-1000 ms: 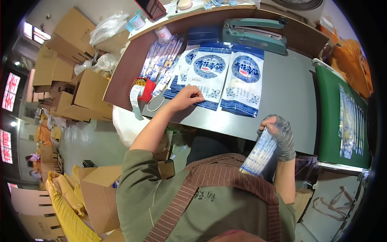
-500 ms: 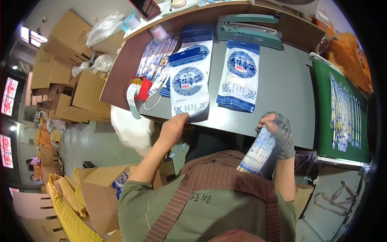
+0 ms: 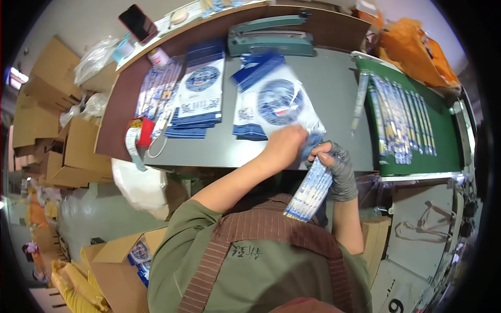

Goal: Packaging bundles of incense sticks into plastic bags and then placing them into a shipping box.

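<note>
blue-and-white pouch, slanted, centre of grey table; left hand, fingers curled closed on the pouch's near end; wrapped-stick bundle, by the table's near edge; right hand, grey-wrapped, thumb and fingers closed round the bundle; green board, right, bearing more wrapped sticks.

Left forearm: bare, extended diagonally upward and to the right. Left wrist: roughly in line with the forearm. Left hand: uncovered, back uppermost, fingers curled inward in a grasp, outline slightly blurred; situated just beside the right hand and a little higher. Right forearm: bare, near vertical, rising from a bent elbow low in view. Right hand, details: closed, turned inward to the left; grey fingerless wrap reaching the wrist; thumb and fingertips exposed.
</note>
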`<move>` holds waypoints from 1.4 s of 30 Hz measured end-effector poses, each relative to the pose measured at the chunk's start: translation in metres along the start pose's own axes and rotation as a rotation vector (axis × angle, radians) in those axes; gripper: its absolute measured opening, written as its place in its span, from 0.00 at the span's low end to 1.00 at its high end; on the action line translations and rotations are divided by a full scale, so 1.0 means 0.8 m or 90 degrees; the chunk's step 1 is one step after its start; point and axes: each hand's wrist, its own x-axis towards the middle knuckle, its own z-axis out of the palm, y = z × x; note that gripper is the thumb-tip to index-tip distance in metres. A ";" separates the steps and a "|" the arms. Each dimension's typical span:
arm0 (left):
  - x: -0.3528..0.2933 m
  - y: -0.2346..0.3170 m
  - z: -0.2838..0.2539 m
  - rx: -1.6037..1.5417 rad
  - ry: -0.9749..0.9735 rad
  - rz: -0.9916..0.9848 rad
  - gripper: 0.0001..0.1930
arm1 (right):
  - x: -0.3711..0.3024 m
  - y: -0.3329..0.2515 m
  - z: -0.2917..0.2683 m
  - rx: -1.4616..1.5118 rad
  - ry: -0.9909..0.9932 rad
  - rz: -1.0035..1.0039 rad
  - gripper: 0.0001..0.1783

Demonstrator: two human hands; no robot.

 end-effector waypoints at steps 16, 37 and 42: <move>0.001 -0.060 0.021 -0.715 -0.305 -0.333 0.12 | 0.036 0.053 0.026 -0.155 -0.094 -0.143 0.06; -0.052 -0.058 0.065 -0.403 0.085 0.004 0.19 | 0.020 0.048 0.033 -0.187 -0.073 -0.250 0.08; -0.036 -0.007 0.042 -0.270 0.099 -0.146 0.06 | 0.030 0.096 -0.024 -0.135 -0.028 -0.106 0.09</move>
